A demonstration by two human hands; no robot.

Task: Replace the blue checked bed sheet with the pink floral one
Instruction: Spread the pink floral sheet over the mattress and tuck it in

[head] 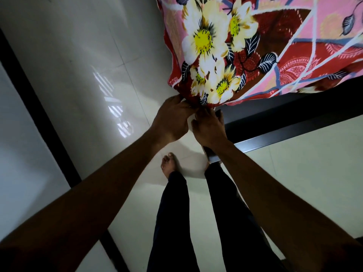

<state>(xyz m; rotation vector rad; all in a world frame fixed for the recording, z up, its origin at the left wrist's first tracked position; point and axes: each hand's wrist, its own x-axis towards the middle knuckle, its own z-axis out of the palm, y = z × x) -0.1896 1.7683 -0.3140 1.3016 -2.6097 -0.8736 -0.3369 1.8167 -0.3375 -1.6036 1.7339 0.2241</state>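
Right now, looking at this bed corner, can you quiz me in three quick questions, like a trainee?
1. True or false: a blue checked sheet is in view.
2. Where do the left hand and right hand meet the pink floral sheet? A) its hanging corner B) its middle C) nowhere
3. Fill in: the bare foot stands on a pale tiled ____.
Key: 1 false; 2 A; 3 floor.
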